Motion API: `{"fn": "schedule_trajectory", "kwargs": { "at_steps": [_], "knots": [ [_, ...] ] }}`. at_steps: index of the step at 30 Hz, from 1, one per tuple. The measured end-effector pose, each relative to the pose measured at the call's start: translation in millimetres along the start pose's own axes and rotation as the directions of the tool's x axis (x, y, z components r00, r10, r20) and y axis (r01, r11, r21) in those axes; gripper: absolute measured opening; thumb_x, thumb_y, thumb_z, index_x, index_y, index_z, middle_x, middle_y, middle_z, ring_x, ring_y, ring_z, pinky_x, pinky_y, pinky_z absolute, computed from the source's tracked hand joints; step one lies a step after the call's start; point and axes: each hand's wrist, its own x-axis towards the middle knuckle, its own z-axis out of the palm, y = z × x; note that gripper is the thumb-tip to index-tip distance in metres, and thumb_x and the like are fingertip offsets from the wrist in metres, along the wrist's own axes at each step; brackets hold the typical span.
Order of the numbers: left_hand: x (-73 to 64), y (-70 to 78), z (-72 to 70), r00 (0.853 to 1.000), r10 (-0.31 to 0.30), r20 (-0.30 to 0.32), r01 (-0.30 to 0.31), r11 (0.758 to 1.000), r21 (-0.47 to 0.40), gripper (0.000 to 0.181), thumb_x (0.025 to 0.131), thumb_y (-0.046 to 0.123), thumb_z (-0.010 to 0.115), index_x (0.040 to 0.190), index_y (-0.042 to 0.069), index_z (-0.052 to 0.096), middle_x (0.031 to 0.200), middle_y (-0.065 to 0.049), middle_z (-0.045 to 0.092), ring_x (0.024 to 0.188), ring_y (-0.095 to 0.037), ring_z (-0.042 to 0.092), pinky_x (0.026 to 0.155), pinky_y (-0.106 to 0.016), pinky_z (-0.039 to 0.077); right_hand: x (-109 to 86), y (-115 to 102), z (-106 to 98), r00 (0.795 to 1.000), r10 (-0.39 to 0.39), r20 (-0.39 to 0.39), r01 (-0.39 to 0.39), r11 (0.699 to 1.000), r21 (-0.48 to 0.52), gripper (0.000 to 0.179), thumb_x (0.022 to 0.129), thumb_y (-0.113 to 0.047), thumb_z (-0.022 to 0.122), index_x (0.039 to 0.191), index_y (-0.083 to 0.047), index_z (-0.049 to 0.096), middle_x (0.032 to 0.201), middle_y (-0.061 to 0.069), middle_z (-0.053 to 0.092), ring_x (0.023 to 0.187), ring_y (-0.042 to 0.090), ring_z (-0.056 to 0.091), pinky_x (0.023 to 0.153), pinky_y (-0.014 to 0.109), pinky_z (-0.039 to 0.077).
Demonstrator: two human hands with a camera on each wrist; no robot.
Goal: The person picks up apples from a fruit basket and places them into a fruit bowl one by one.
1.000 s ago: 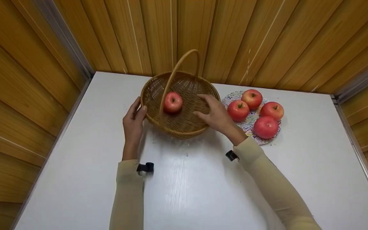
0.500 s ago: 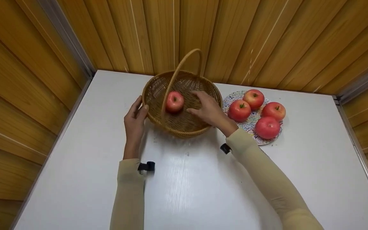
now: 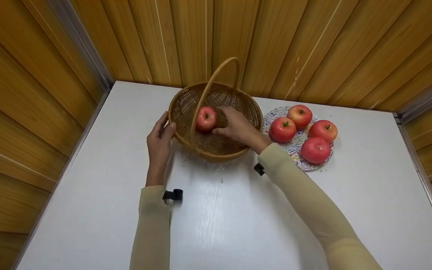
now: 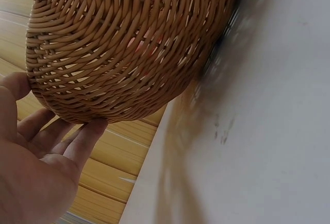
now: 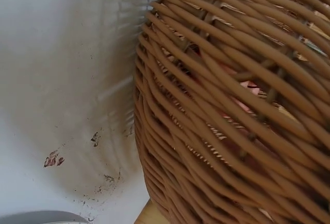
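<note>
A brown wicker basket (image 3: 216, 153) with a tall arched handle stands on the white table. One red apple (image 3: 206, 119) lies inside it, left of centre. At the basket's left side, my left hand (image 3: 159, 144) holds the rim. The left wrist view shows the thumb at the rim and several fingertips (image 4: 95, 127) against the woven outside. My right hand (image 3: 236, 127) reaches in over the right rim, thumb and fingers spread beside the apple. Whether its fingertips touch the apple is unclear. In the right wrist view the basket wall (image 5: 232, 105) hides the right hand.
Right of the basket, a colourful patterned plate (image 3: 301, 145) carries several red apples (image 3: 315, 150). Wood-panelled walls (image 3: 276, 45) rise behind and along both sides of the white table (image 3: 216, 217). The basket handle (image 3: 208, 86) arches above the apple.
My right hand has moved left and deeper into the basket, closing in on the apple. My left hand stays at the rim. The scene shifts slightly right in the head view.
</note>
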Motion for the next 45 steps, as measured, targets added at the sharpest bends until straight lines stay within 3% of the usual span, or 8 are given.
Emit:
{"fn": "schedule_trajectory", "kwargs": {
  "at_steps": [6,17,28,32,36,39,45],
  "knots": [
    [-0.7,0.0,0.2,1.000,0.011,0.001,-0.011,0.999,-0.032,0.052,0.108,0.009,0.063,0.157,-0.001,0.049,0.161,-0.019,0.046,0.144,-0.042,0.048,0.108,-0.036,0.051,10.3,7,7,0.999,-0.042,0.009,0.042,0.999,-0.023,0.075,0.093,-0.015,0.085,0.155,0.004,0.048,0.155,0.021,0.051,0.147,0.035,0.044,0.123,0.044,0.032],
    [1.5,-4.8,-1.0,1.000,0.023,0.005,-0.023,1.000,-0.020,0.052,0.108,0.012,0.063,0.157,-0.001,0.049,0.161,-0.017,0.047,0.144,-0.038,0.050,0.108,-0.035,0.051,18.3,10,12,0.989,-0.143,0.045,0.144,0.989,-0.019,0.076,0.092,-0.007,0.085,0.158,-0.001,0.047,0.155,0.017,0.052,0.145,0.031,0.045,0.122,0.041,0.034],
    [-2.3,1.8,-0.7,1.000,0.011,0.005,-0.011,1.000,-0.017,0.052,0.109,0.011,0.062,0.158,0.001,0.048,0.162,-0.017,0.046,0.144,-0.034,0.050,0.109,-0.036,0.050,19.3,8,10,0.996,-0.056,0.070,0.063,0.993,-0.096,0.075,0.094,-0.015,0.083,0.159,-0.007,0.047,0.145,0.021,0.046,0.130,0.033,0.052,0.113,0.044,0.043],
    [-2.1,2.9,-0.7,1.000,-0.005,-0.002,0.004,1.000,-0.008,0.052,0.108,0.011,0.063,0.158,0.002,0.049,0.162,-0.016,0.047,0.143,-0.030,0.052,0.109,-0.036,0.051,21.7,8,12,0.996,-0.059,0.074,0.066,0.992,-0.104,0.075,0.094,-0.014,0.083,0.158,-0.005,0.047,0.154,0.019,0.043,0.140,0.033,0.047,0.118,0.043,0.039],
    [-2.1,3.7,-0.4,1.000,-0.006,-0.005,0.006,1.000,-0.005,0.051,0.108,0.010,0.063,0.157,0.001,0.049,0.161,-0.017,0.047,0.142,-0.030,0.053,0.109,-0.036,0.051,25.6,9,15,0.991,-0.083,0.103,0.094,0.990,-0.105,0.081,0.095,-0.014,0.082,0.163,-0.004,0.038,0.170,0.016,0.030,0.155,0.031,0.031,0.126,0.042,0.028],
    [-1.7,3.8,0.5,1.000,0.004,0.003,-0.004,1.000,-0.007,0.051,0.108,0.010,0.063,0.157,0.000,0.049,0.161,-0.017,0.046,0.143,-0.031,0.052,0.109,-0.036,0.051,27.7,9,16,0.989,-0.096,0.114,0.108,0.988,-0.106,0.086,0.096,-0.016,0.081,0.166,-0.006,0.033,0.171,0.016,0.029,0.157,0.031,0.027,0.127,0.041,0.025],
    [-0.7,2.3,1.6,1.000,0.014,-0.006,-0.014,1.000,-0.006,0.050,0.108,0.010,0.063,0.156,0.000,0.050,0.160,-0.017,0.047,0.142,-0.030,0.053,0.109,-0.036,0.051,28.4,10,15,0.994,-0.065,0.086,0.075,0.989,-0.124,0.082,0.096,-0.022,0.083,0.164,-0.010,0.039,0.149,0.019,0.046,0.134,0.032,0.051,0.114,0.046,0.042]
  ]
}}
